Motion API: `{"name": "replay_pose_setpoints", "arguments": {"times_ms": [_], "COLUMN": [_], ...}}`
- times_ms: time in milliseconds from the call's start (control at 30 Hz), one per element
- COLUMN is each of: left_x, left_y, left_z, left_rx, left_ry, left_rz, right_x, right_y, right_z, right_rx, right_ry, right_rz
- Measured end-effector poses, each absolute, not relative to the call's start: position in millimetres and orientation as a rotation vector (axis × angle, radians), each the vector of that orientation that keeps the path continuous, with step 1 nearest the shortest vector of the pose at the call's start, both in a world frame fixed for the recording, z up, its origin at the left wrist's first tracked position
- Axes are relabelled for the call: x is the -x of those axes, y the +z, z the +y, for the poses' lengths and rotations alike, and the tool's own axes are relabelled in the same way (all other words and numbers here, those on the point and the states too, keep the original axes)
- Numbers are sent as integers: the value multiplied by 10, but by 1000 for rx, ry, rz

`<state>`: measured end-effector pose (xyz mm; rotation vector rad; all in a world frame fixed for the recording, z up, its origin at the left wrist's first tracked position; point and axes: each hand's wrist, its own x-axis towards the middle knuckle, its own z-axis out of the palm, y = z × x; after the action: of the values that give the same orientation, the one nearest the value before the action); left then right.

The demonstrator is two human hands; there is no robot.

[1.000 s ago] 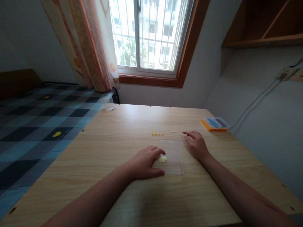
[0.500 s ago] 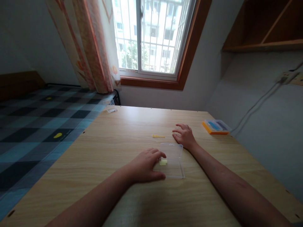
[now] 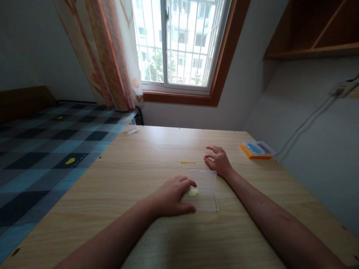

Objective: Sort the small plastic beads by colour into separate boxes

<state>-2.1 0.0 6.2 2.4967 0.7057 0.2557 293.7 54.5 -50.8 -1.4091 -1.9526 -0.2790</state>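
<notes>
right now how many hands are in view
2: the left hand at the left side of the clear box; the right hand near its far right corner, right of the yellow pieces.

Looks from head height, above the near side of the wooden table, facing forward and slightly down. Shows the left hand and right hand fairly near, just below centre; reaches past them to the window beyond, with the bed at left and the wooden shelf at upper right.

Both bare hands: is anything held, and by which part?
Left hand: apparently the open, clear plastic box, by its left end. Right hand: cannot be told.
</notes>
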Motion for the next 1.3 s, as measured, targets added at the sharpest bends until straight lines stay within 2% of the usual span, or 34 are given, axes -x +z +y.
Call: {"name": "replay_pose_setpoints", "arguments": {"times_ms": [200,367,500,667,800,1300], "left_x": [27,22,11,3,2,8], "left_y": [53,38,41,45,40,28], "left_z": [-9,-2,-7,-20,-18,-11], "left_rx": [-2481,-2477,-2495,-2509,-2506,-2508], "left_ry": [279,283,274,283,284,282], "left_rz": [705,709,701,705,710,688], "right_x": [-2976,-2889,-2619,-2342,-2309,-2483], "right_y": [-34,362,267,6,-58,-21], "right_z": [55,-624,-850,-802,-790,-834], "right_rx": [1258,1150,1170,1499,1592,1332], "right_ry": [-286,200,457,333,277,308], "right_rz": [-1593,-1874,-2239,-2378,-2382,-2482]}}
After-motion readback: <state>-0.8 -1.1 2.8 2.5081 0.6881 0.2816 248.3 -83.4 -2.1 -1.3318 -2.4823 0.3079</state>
